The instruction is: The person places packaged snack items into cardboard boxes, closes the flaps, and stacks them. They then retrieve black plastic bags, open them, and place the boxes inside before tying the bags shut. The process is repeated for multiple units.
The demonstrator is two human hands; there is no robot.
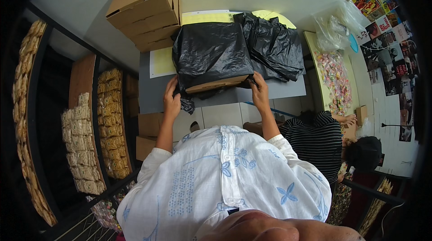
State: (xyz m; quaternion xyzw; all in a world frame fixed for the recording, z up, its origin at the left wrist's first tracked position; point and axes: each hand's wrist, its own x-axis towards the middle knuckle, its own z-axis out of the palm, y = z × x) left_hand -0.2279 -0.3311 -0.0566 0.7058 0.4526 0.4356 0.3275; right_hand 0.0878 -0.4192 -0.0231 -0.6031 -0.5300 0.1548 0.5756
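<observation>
In front of me on the grey table (148,96) lies a cardboard box (217,84), mostly covered by a black plastic bag (212,52); its near side shows under the bag's edge. My left hand (172,99) grips bunched plastic at the box's near left corner. At the near right corner, my right hand (259,89) pinches the bag's edge between thumb and fingers. More folded black plastic bags (276,48) lie right beside the covered box. Yellow printed sheets (162,62) are partly hidden beneath the box and bags.
Stacked cardboard boxes (145,15) stand at the table's back left. Shelves with packaged goods (111,123) run along the left. At right, a co-worker in a striped shirt (314,143) reaches over a pale table (312,48) holding wrapped sweets (334,79). Cardboard boxes (148,126) stand below the table's near left.
</observation>
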